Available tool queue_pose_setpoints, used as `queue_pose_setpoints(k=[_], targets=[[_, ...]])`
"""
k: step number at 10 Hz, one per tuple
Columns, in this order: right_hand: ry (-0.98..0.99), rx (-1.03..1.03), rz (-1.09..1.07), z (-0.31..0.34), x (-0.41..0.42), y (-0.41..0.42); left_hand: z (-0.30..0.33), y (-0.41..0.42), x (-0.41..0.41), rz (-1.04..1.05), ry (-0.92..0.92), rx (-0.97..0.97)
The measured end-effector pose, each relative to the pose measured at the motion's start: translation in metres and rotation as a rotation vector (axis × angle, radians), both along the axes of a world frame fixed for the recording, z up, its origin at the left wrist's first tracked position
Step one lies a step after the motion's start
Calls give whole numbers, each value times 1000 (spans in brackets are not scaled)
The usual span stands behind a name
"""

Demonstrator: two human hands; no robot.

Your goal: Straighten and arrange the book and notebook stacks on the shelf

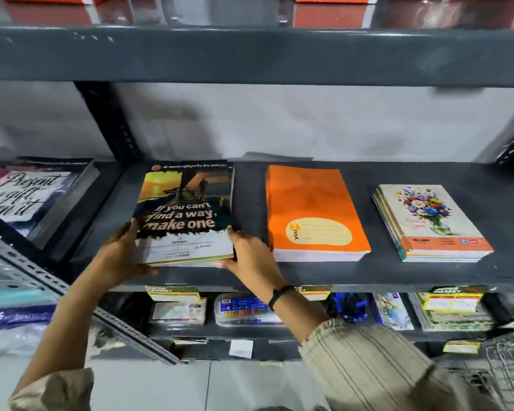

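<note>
A stack of notebooks [187, 203] with a sunset cover reading "If you can't find a way, make one" lies on the dark grey shelf [309, 277], left of centre. My left hand [119, 253] grips its near left corner. My right hand [250, 250] holds its near right edge, fingers under the stack. An orange notebook stack [312, 203] lies flat to the right. Farther right sits a floral-cover stack [431, 221], its lower books fanned slightly to the left. At the far left, a "Present is a gift" stack [36, 194] lies on the adjoining shelf.
A dark upright post [110, 123] stands behind the held stack. The upper shelf beam [250, 54] runs overhead. The lower shelf carries a crayon box [244, 310], small packs and yellow price tags [172, 293]. A wire basket [505, 369] sits at the bottom right.
</note>
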State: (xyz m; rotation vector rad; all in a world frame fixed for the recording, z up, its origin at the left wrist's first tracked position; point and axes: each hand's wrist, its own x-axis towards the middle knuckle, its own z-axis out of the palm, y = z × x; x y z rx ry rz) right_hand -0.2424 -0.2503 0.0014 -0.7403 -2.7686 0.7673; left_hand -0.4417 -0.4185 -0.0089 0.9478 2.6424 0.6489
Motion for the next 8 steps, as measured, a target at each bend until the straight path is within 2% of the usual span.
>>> queue_pose_setpoints(k=[1,2,3,6,7,8], targets=[[-7,39,0,-3,-5,-7,10,7,-9,33,-138,67],[-12,115,18,-6,-13,-16,18,5,-15,-15,-165,14],[-25,184,17,-7,-20,-17,28,5,-11,-53,-26,-64],[-22,291,66,-10,-25,-13,16,-4,-23,-43,0,-21],[-40,250,79,-1,-19,-15,14,-2,-22,-29,6,-73],[5,190,59,3,-13,-12,12,6,-13,-43,132,-148]])
